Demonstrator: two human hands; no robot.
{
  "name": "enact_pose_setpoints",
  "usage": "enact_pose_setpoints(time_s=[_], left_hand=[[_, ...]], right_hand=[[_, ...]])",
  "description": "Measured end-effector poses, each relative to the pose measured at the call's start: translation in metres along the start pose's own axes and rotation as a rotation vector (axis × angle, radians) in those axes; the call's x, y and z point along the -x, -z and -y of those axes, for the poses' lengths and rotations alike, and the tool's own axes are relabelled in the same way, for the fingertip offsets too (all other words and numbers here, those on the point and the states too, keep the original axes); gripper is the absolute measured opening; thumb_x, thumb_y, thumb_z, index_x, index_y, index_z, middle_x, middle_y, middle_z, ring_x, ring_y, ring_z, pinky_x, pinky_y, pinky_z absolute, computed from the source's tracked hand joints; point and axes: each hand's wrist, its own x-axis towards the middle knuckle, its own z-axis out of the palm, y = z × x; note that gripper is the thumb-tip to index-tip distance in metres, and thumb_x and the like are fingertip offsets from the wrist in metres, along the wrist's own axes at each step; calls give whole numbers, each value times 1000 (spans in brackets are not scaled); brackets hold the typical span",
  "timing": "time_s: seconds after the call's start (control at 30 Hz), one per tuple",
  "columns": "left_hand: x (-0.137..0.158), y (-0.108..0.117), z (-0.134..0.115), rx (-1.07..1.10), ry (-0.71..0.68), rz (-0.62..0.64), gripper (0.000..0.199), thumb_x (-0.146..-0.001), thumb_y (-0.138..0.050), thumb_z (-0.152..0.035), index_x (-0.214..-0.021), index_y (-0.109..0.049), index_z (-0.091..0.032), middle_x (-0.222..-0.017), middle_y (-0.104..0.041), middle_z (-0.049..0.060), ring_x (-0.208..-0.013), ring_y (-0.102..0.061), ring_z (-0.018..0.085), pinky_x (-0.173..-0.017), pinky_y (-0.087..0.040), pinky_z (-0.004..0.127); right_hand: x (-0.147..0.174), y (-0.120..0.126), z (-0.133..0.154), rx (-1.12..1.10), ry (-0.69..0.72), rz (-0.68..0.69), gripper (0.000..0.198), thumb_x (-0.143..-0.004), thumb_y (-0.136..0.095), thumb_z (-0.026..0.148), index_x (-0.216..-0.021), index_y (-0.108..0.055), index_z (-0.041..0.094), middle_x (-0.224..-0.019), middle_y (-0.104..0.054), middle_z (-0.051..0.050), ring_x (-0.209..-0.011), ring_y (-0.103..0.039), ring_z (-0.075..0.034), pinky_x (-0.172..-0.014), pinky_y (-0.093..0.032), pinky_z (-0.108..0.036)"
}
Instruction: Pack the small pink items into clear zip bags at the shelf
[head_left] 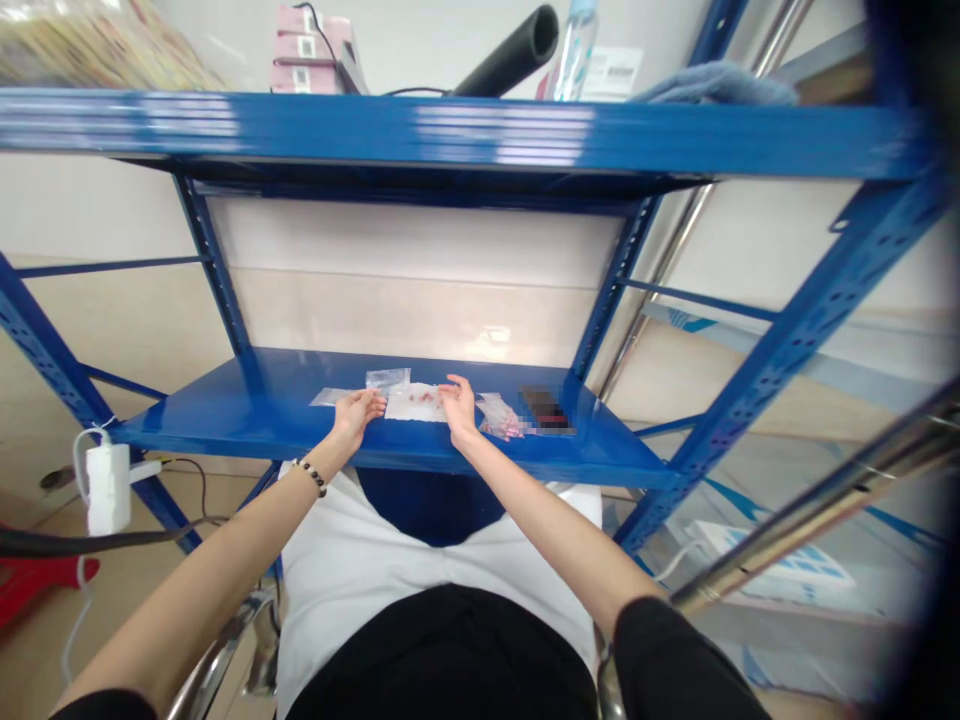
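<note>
A white sheet of paper [405, 408] lies on the blue shelf, with several small reddish pieces [426, 397] on it, too small to name. At its left edge rests my left hand [358, 415], fingers loosely stretched toward the paper. My right hand [457, 405] is open over the paper's right end, fingers apart and thumb away from them. Behind the left hand lies a clear plastic bag [388, 379], and another clear bag [327, 398] is to its left. A clear bag with small pink pieces [504, 420] sits right of my right hand.
A dark, pixelated flat object [546, 408] lies on the right of the lower shelf [285, 375]. The upper shelf's blue beam [480, 130] runs across above, carrying pink boxes [311, 50], a black tube [510, 55] and a bottle [576, 50]. Blue posts [795, 320] stand at the sides.
</note>
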Motion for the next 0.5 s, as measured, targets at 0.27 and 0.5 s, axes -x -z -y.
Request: enact_pose_setpoints(time_s=[0.27,0.5], left_hand=[[-52,-6,3,-184,-39,16,12,-86,-63,-14,-78,-62,-7,-63,-67,7,-46,-58,9,-49,-50,20],[-74,-14,10,-309,-25,38,11,-88,-59,-13,-79,-62,-9,-61,-65,7,-49,-60,10,-54,-52,22]], right_hand=[[-49,-20,-35,180,28,-54,52,-73,-44,10,-124,-52,15,-105,-65,-9,-95,-63,-19,-96,-48,-37],[-46,-23,-40,371,108,4,59,-74,-46,9,-133,-49,14,-109,-64,-11,-102,-61,-22,-100,-45,-37]])
